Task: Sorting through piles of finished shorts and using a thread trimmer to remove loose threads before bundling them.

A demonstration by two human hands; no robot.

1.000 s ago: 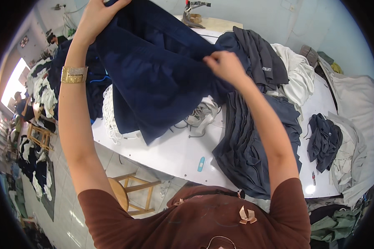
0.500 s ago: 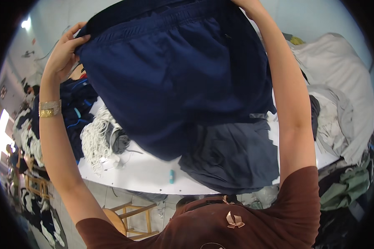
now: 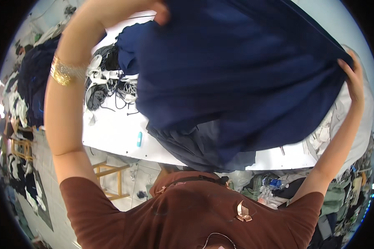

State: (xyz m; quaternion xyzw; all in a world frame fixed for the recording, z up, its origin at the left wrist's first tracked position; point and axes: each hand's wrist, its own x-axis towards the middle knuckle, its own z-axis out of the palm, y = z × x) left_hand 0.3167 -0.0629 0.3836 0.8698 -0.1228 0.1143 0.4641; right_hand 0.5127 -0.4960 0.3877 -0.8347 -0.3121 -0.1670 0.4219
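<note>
A pair of navy blue shorts is spread in the air before me, its cloth partly smeared by motion. My right hand pinches the shorts at their right edge. At the upper left, my left hand is blurred and grips the other side, some of its fingers hidden by the cloth. The shorts' upper part runs out of the picture. Beneath them a dark grey garment lies crumpled on the near part of the white table, partly covered from view.
Bundles of white and grey cord lie on the table's left, beside another navy garment. A small teal tube-shaped object rests near the front edge. A wooden stool stands below left. Pale cloth is heaped at right.
The shorts have swung round and now stretch further right. My right hand has come down and outward to the right; my left hand has moved up and to the right.
</note>
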